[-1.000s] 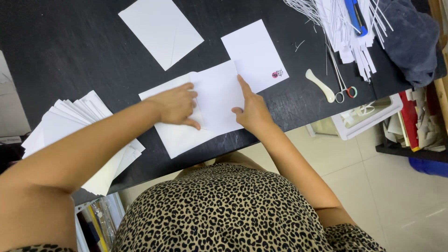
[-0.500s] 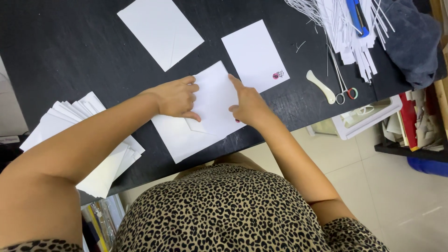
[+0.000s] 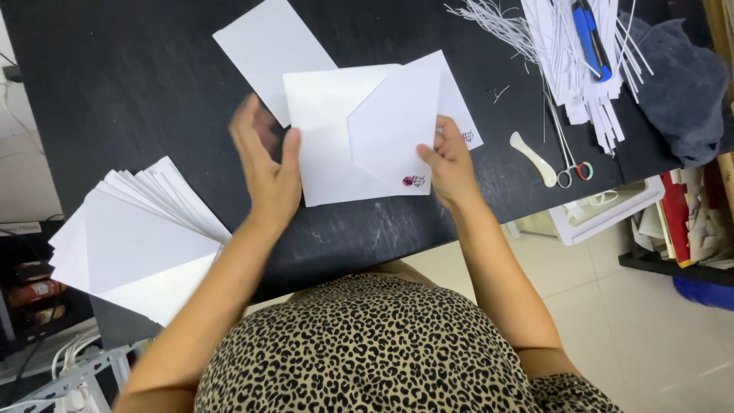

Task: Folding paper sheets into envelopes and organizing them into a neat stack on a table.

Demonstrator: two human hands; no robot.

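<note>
I see the white envelope [image 3: 359, 138] lifted just above the black counter [image 3: 122, 84], its triangular flap folded over with a small red mark at the lower corner. My left hand [image 3: 267, 172] holds its left edge with thumb in front, and my right hand [image 3: 451, 164] pinches the right edge. A fanned stack of envelopes [image 3: 138, 237] lies near the left hand, a flat sheet [image 3: 267, 46] behind, a bone folder [image 3: 534, 158] and scissors [image 3: 569, 149] off right

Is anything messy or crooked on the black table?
Yes. Thin white paper strips lie scattered in a loose heap at the far right of the black table, some poking out at angles. The stack of white sheets at the left is fanned out and hangs over the edge.
</note>
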